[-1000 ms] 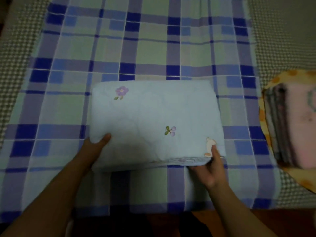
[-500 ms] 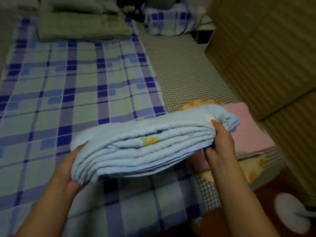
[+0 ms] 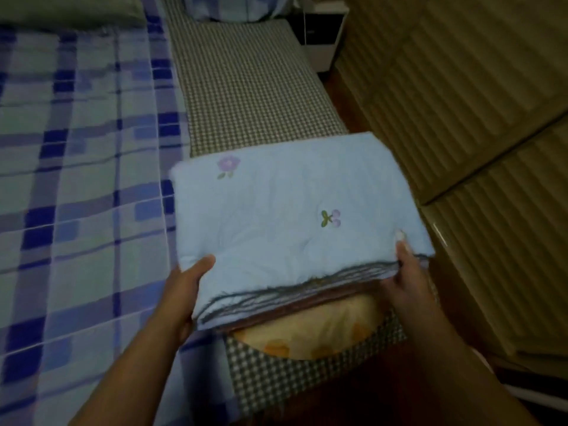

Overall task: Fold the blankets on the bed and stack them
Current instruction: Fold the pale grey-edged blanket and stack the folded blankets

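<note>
Lower centre of frame: folded pale-blue embroidered quilted blanket (image 3: 295, 216), soft, floppy, likely light; left hand (image 3: 187, 290) and right hand (image 3: 408, 272) clasp near corners, thumbs on top.

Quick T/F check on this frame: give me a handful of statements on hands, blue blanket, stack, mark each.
1. Both hands grip the folded blue blanket. True: left hand, right hand.
2. The blue blanket lies on the plaid sheet. False: it sits over the stack, on the orange-patterned blanket.
3. A purple flower is stitched on the blue blanket. True.
4. The blue blanket is unfolded. False: layered edges show at its near side.
</note>
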